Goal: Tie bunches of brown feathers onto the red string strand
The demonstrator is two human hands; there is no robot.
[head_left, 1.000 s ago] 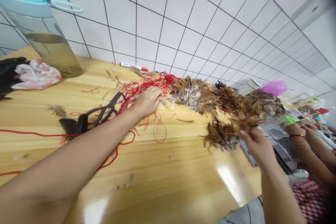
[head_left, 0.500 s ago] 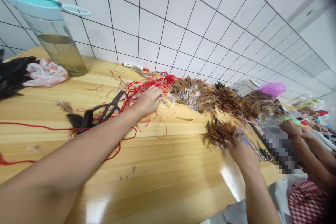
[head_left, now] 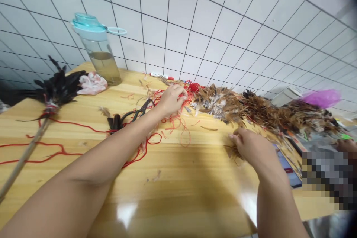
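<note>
Feathers [head_left: 220, 104] lie on the table [head_left: 212, 182]; scissors [head_left: 139, 111] lie left of them; a water bottle [head_left: 102, 61] stands behind them.

A small tuft of brown feathers [head_left: 232, 151] was pinched in the right hand [head_left: 252, 147]. A loose tangle of thin red thread [head_left: 182, 134] sprawled in loops beneath and around the left hand [head_left: 173, 100], touching one end of a long, fluffy strand of brown-and-cream feathers [head_left: 245, 109] lying flat lengthwise.

right fingers [head_left: 234, 137] pinched together (left hand [head_left: 173, 100] curled downward)
</note>
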